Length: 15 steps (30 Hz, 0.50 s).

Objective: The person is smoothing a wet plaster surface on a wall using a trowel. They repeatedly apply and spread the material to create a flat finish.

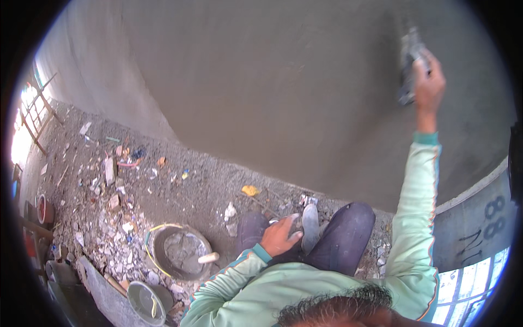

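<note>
A broad grey plastered wall [261, 87] fills the upper part of my view, with a rubble-strewn floor [190, 171] along its foot. My right grip [430, 82] is closed around a plastering trowel [406, 68], high on the wall's right side. From that grip, the trowel lies just to the left, on the wall side, its long axis running roughly up and down in my view; I can't tell whether its face sits flat on the plaster. My left grip [279, 238] is well apart, low by the knees [348, 231], and I can't tell whether it holds anything. Further left, on the floor, stands a tub [190, 231] of grey mortar [180, 249] with a pale handle [208, 258] jutting out rightward; a smaller bucket [139, 291] stands just beyond.
</note>
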Available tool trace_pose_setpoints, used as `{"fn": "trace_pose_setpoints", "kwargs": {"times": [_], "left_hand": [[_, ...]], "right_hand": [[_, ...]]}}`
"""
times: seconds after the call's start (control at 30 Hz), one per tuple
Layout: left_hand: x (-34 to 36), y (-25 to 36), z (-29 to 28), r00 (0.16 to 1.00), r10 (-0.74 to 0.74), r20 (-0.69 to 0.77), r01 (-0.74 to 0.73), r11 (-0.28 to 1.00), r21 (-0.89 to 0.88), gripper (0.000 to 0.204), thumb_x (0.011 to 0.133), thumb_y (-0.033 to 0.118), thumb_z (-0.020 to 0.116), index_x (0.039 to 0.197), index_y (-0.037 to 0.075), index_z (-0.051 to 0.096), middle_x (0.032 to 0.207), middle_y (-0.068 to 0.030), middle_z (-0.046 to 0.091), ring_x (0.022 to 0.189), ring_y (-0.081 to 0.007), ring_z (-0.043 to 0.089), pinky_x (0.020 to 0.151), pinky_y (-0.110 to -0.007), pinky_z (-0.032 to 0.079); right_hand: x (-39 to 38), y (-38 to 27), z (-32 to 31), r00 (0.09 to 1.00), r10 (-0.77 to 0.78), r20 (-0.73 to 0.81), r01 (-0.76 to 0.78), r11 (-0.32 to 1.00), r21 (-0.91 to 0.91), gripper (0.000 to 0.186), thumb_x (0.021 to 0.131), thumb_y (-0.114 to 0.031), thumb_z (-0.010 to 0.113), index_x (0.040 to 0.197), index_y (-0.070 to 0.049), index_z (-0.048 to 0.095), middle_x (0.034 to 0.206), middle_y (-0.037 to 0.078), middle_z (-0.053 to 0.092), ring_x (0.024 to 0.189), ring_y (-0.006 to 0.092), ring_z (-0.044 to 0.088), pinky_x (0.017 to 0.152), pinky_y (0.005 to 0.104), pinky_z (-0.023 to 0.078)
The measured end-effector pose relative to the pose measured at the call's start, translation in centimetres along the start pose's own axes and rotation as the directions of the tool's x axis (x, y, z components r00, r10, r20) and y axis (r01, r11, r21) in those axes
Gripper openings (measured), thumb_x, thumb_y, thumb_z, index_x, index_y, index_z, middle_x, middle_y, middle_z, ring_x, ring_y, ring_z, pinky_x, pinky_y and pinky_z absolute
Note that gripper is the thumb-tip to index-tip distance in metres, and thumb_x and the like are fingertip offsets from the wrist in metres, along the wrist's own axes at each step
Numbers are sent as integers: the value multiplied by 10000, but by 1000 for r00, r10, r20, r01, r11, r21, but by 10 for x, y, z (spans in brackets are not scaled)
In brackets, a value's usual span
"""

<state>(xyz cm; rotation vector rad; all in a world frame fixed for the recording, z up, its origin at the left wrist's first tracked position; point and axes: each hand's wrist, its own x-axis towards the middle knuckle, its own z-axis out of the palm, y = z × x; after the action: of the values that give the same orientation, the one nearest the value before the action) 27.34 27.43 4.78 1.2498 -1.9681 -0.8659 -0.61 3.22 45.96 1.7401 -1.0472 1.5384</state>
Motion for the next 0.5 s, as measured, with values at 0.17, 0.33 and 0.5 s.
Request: {"fn": "trace_pose_setpoints", "kwargs": {"times": [0.17,0.33,0.5], "left_hand": [[-77,-94,71,1000,-8,-25,14,965,261,572,924,365,682,1368,27,557,1377,-206,596,1320,-394,531,1086,-554,397],[-77,-88,69,996,-74,-51,85,959,269,551,922,352,676,1359,34,568,1406,-173,595,1368,-364,497,1121,-557,354],[-73,-79,64,990,-140,-17,140,965,223,547,937,384,655,1343,25,584,1407,-163,591,1352,-348,513,1121,-563,349]], "right_hand": [[13,-19,43,973,149,178,-153,988,10,444,972,-373,665,1334,-117,689,1129,148,769,1030,268,743,914,383,565],[-123,-124,139,766,33,642,127,971,-201,417,924,-340,668,1277,-121,704,1044,182,756,963,374,723,841,462,576],[-234,-119,192,649,-184,738,388,915,-113,475,983,-332,610,1431,-177,583,738,114,717,639,331,712,535,485,561]]}}
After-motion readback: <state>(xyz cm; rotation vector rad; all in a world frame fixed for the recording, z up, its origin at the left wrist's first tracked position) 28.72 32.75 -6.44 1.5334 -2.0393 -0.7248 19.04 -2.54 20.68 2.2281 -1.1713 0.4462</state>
